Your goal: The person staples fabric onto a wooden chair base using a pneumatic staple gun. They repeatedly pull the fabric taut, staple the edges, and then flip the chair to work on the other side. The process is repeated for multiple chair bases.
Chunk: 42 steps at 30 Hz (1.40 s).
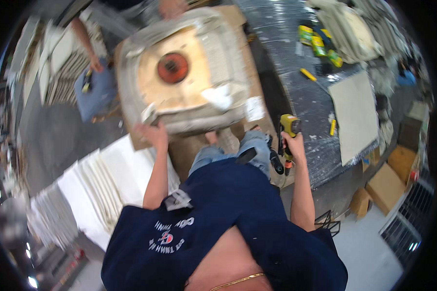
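Observation:
An upholstered seat (pixel 228 63) lies underside up in front of me, with grey fabric around a pale wooden panel (pixel 148 72). A round reddish-brown disc with a dark centre (pixel 173 68) sits on the panel. My left hand (pixel 153 136) grips the seat's near left edge, its fingers blurred, close to a folded fabric flap (pixel 149 113). White material (pixel 217 97) lies at the panel's near right. Away to the right of the seat, my right hand (pixel 294 144) is closed around a yellow and black staple gun (pixel 290 124), an orange fitting at its lower end.
Another person's hand (pixel 173 8) rests at the seat's far edge; a second hand (pixel 96 64) touches a blue-grey padded piece (pixel 94 92) at left. White sheets (pixel 94 179) are stacked near left. A plastic-covered table (pixel 310 102) on the right bears yellow packs (pixel 318 46) and a grey panel (pixel 354 116).

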{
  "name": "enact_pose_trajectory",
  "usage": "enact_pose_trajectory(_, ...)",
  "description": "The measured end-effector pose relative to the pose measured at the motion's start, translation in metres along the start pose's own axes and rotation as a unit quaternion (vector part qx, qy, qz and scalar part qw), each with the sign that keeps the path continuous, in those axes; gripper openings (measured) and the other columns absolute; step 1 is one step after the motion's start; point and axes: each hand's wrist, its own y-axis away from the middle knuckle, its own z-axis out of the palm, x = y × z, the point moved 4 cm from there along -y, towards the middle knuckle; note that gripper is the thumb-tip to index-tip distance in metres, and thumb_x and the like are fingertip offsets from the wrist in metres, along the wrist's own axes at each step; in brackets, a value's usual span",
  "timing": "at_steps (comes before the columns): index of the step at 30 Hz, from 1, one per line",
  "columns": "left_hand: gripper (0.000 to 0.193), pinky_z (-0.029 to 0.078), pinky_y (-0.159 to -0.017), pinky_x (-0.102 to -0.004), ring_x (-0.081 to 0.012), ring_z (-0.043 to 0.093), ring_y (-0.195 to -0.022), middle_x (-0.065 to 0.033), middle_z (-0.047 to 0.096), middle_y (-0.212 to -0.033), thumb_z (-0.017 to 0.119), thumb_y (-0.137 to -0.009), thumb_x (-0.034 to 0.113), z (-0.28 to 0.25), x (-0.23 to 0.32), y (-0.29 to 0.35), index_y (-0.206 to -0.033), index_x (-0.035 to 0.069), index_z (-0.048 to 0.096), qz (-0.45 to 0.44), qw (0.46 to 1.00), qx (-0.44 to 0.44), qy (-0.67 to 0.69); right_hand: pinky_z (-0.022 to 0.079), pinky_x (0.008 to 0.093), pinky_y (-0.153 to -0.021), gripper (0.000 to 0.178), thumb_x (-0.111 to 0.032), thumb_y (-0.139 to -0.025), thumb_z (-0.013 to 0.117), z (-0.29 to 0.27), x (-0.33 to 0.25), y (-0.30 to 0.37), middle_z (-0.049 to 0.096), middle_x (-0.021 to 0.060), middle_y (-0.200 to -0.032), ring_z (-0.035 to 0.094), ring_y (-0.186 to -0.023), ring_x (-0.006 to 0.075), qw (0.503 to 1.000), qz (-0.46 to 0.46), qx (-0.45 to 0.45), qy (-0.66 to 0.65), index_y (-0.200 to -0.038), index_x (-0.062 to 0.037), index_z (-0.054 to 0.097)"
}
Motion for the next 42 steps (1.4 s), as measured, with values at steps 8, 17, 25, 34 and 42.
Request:
enact_pose_trajectory(8,0.066,0.018,-0.12,-0.0538,-0.0487,0.026,-0.145,-0.0358,0.029,-0.155,0.051,-0.1,0.036,0.043,0.118,0.123,-0.143,-0.013,0.04,0.126,0.979,-0.14,-0.082,0.053,0.0445,-0.079,0.085,-0.016,-0.088,0.065,-0.172,0.174,-0.184,0.066,0.0223,-0.108,0.068,-0.089,0.0339,0.968,-0.017,0.207,0.139,-0.158,-0.012,0.017)
enact_pose_trajectory(17,0.103,0.016,-0.123,-0.0464,-0.0464,0.017,-0.149,-0.0376,0.013,-0.158,0.075,-0.084,0.032,0.056,0.167,0.182,-0.152,-0.016,0.013,-0.117,0.957,-0.235,-0.125,0.052,0.0527,-0.091,0.094,-0.008,-0.088,0.064,-0.226,0.188,-0.253,0.057,0.0281,-0.128,0.063,-0.109,0.0454,0.952,0.143,0.172,0.209,-0.16,-0.0185,0.005)
enact_pose_trajectory(25,0.078,0.02,-0.121,-0.0498,-0.0441,0.019,-0.15,-0.0284,0.016,-0.162,0.065,-0.09,0.025,0.059,0.323,0.148,-0.156,0.003,0.028,0.104,0.965,-0.185,-0.154,0.055,0.0496,-0.083,0.041,-0.037,-0.087,0.071,-0.389,0.123,-0.37,0.07,0.0169,-0.106,0.067,-0.099,0.0384,0.919,-0.003,0.326,0.222,-0.112,-0.0059,0.062)
enact_pose_trajectory(34,0.074,0.02,-0.121,-0.05,-0.0442,0.02,-0.149,-0.0276,0.018,-0.162,0.064,-0.089,0.022,0.078,0.416,0.174,-0.153,0.003,0.032,0.187,0.937,-0.257,-0.146,0.051,0.0475,-0.094,0.056,-0.044,-0.091,0.066,-0.435,0.126,-0.48,0.065,0.0208,-0.122,0.061,-0.115,0.0392,0.902,0.129,0.328,0.251,-0.129,-0.0047,0.058)
enact_pose_trajectory(42,0.067,0.021,-0.12,-0.0495,-0.0421,0.026,-0.148,-0.0253,0.026,-0.16,0.064,-0.089,0.016,0.066,0.423,0.173,-0.15,0.004,0.04,0.225,0.94,-0.228,-0.119,0.05,0.0499,-0.088,0.047,-0.04,-0.097,0.057,-0.529,0.189,-0.443,0.069,0.0276,-0.103,0.064,-0.105,0.045,0.924,0.041,0.377,0.051,-0.107,0.0046,0.066)
